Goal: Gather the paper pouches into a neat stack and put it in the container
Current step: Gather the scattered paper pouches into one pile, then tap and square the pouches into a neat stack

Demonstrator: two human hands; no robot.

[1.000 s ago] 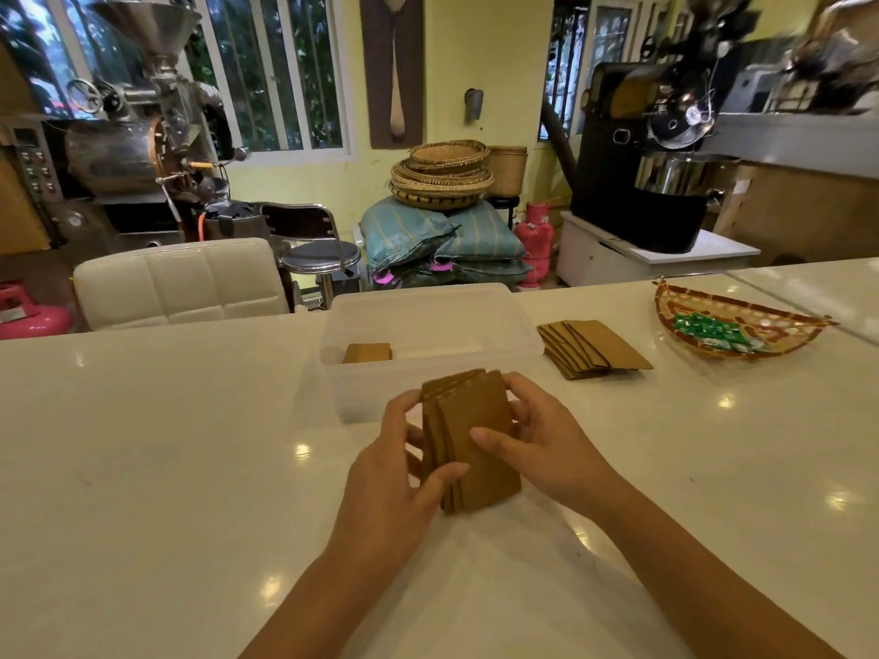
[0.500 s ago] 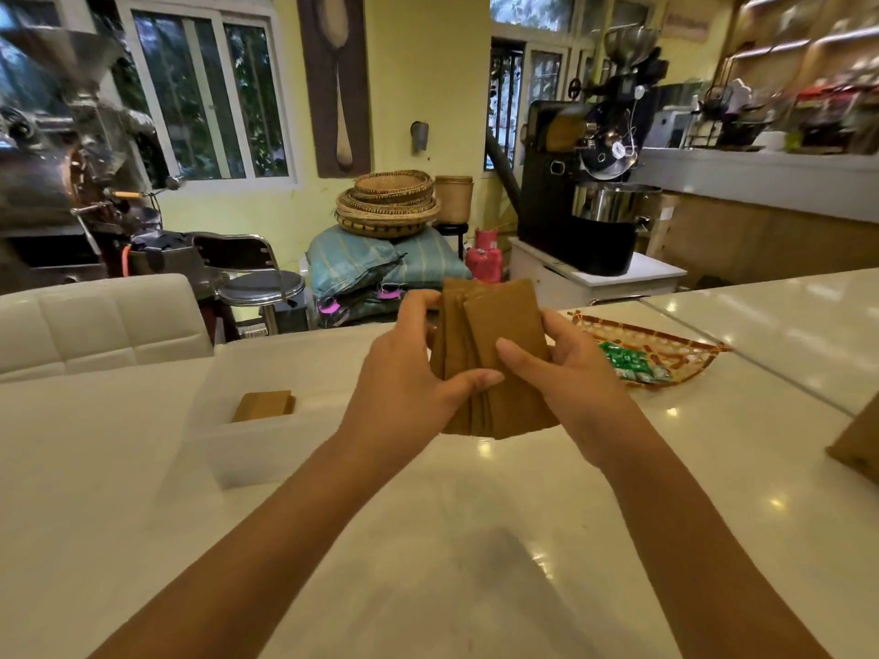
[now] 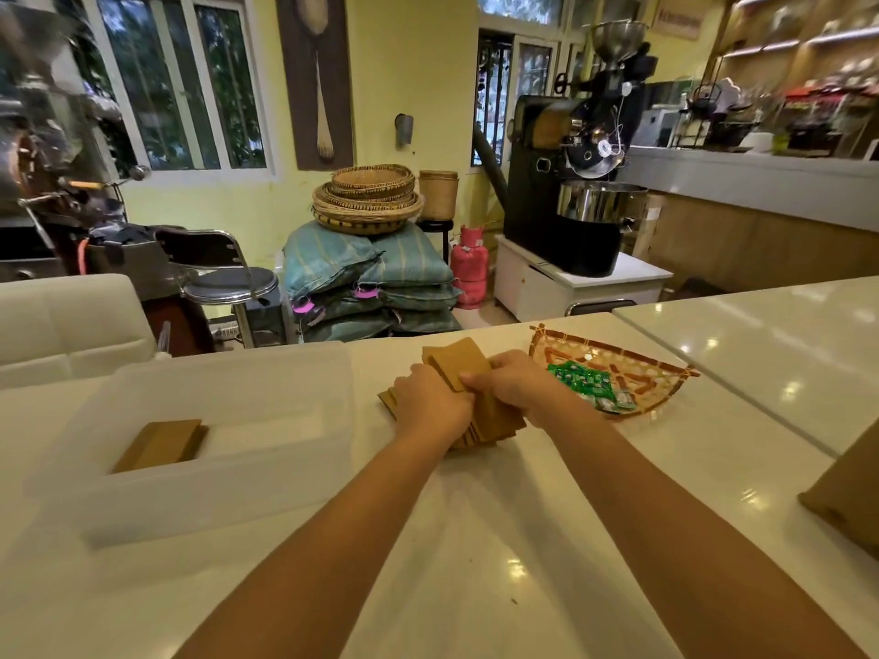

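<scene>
A bundle of brown paper pouches [image 3: 460, 368] is held between both hands, pressed down onto another fanned pile of pouches [image 3: 494, 423] lying on the white counter. My left hand [image 3: 430, 404] grips the bundle's left side and my right hand [image 3: 511, 385] its right side; the hands cover most of the pouches. To the left stands the translucent plastic container [image 3: 266, 473], with a small stack of brown pouches [image 3: 161, 444] inside near its left end.
A woven basket [image 3: 661, 373] with green sachets sits just right of my hands. A brown paper item [image 3: 851, 497] lies at the right edge. Beyond the white counter [image 3: 475, 563] are a white chair, stools, sacks and coffee roasters.
The bundle, held upright in the air half a second ago, has come down onto the pile of pouches right of the container. The view has shifted right.
</scene>
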